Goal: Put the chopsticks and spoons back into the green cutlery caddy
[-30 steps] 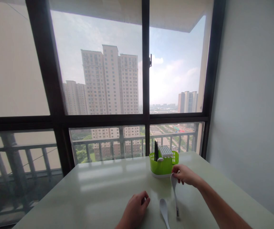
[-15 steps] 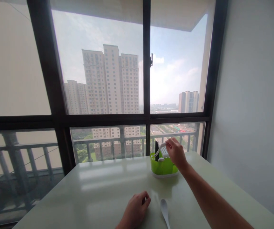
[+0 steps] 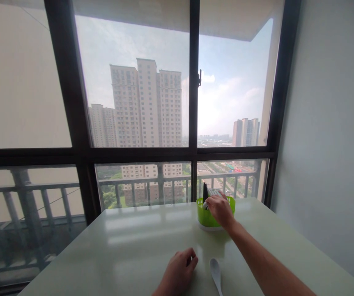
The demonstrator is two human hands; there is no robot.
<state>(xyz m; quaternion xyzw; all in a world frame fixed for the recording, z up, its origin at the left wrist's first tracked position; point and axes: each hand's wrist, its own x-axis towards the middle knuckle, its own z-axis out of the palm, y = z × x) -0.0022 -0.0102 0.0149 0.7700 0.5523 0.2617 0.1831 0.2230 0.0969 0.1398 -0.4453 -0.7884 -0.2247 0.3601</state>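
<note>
At the far side of the table, a bright green cutlery holder (image 3: 208, 218) with a white base holds dark chopsticks (image 3: 205, 190). My right hand (image 3: 219, 209) reaches over its front rim, fingers closed on a white spoon (image 3: 205, 205) that shows only as a small end beside the fingertips. The rest of that spoon is hidden by the hand and the holder. A second white spoon (image 3: 215, 272) lies on the table near me, bowl pointing away. To its left my left hand (image 3: 181, 267) rests on the tabletop, loosely curled around nothing.
The pale glossy table (image 3: 127, 242) runs up to a dark-framed window (image 3: 140, 154). A plain wall (image 3: 325, 144) stands on the right. Railings and tall buildings show through the glass.
My right hand has come down from above the holder to its rim; the curved spoon handle seen under the fingers is now mostly out of sight. My left hand stays curled on the table.
</note>
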